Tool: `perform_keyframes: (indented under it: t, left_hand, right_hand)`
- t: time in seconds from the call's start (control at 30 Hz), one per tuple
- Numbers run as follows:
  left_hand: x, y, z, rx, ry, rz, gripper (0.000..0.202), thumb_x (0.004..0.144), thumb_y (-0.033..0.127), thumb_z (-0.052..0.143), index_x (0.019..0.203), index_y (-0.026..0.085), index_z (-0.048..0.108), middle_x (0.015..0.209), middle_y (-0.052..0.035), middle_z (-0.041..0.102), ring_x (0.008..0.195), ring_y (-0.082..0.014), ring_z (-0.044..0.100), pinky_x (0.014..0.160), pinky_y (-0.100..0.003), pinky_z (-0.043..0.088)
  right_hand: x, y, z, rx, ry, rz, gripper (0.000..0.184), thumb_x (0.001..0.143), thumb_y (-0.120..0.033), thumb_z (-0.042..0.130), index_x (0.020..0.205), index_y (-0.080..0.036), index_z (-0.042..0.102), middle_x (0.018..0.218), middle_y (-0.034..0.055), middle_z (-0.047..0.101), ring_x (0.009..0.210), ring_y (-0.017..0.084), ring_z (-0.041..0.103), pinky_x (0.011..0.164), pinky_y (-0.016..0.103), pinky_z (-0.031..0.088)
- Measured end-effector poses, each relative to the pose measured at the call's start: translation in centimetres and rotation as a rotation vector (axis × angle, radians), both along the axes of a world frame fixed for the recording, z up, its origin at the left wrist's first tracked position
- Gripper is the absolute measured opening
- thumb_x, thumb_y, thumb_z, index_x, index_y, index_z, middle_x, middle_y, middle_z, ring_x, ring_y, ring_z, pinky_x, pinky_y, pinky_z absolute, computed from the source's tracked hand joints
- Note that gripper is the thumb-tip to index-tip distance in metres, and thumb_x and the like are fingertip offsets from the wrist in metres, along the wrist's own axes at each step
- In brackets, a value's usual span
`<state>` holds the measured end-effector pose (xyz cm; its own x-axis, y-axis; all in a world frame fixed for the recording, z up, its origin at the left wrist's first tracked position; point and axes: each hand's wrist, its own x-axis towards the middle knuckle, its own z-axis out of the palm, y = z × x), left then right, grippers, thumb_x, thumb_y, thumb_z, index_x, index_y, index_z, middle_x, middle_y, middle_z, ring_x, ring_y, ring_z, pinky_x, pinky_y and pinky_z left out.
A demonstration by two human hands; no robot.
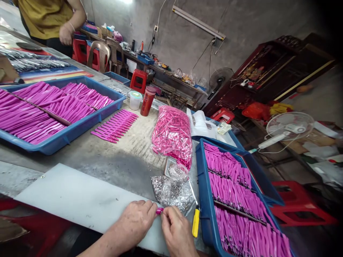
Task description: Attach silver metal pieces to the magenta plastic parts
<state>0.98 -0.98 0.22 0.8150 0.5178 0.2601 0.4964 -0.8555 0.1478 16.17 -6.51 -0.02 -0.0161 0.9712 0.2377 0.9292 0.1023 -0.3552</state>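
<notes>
Left hand (pixel 142 214): closed, gripping a pink piece (pixel 159 211), most of it hidden by the fingers; a short end shows between the two hands. Right hand (pixel 177 225): fingers bent, thumb and forefinger brought to the piece's right end. Cannot tell whether they grip the piece or something small.

Position of piece: over the right end of a white board (pixel 80 196), near the front edge of the surface (pixel 125 160).

Just beyond the hands: clear bag (pixel 178 196), spread open, small metal parts in and beside it. Yellow screwdriver (pixel 196 221) to the right of the right hand, between it and the right tray (pixel 205 210). This blue tray carries pink handles (pixel 238 200) in rows, split by dividers.

Farther back, centre: large bag (pixel 173 134) packed with pink parts. To its left, a slanted row (pixel 116 125) of pink handles laid side by side; behind the row, a white tub (pixel 135 100) and a red bottle (pixel 148 101), next to each other. Left tray (pixel 77 130): blue, likewise divided, heaped with pink handles.

Across the surface, upper left: a co-worker (pixel 45 19) in a mustard top.
</notes>
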Motion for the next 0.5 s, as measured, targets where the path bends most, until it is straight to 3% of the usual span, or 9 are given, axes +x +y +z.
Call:
perform_keyframes:
  t: [0.5]
  left_hand:
    - [0.17,0.03,0.05,0.004,-0.031,0.024,0.009,0.080,0.008,0.050,0.080,0.017,0.050,0.070,-0.0007,0.058,0.058,-0.0180,0.057,0.051,-0.029,0.045]
  right_hand:
    - [-0.42,0.04,-0.16,-0.033,0.104,-0.058,0.026,0.087,-0.020,0.033,0.064,-0.022,0.045,0.060,0.0006,0.055,0.056,0.015,0.054,0.053,0.025,0.035]
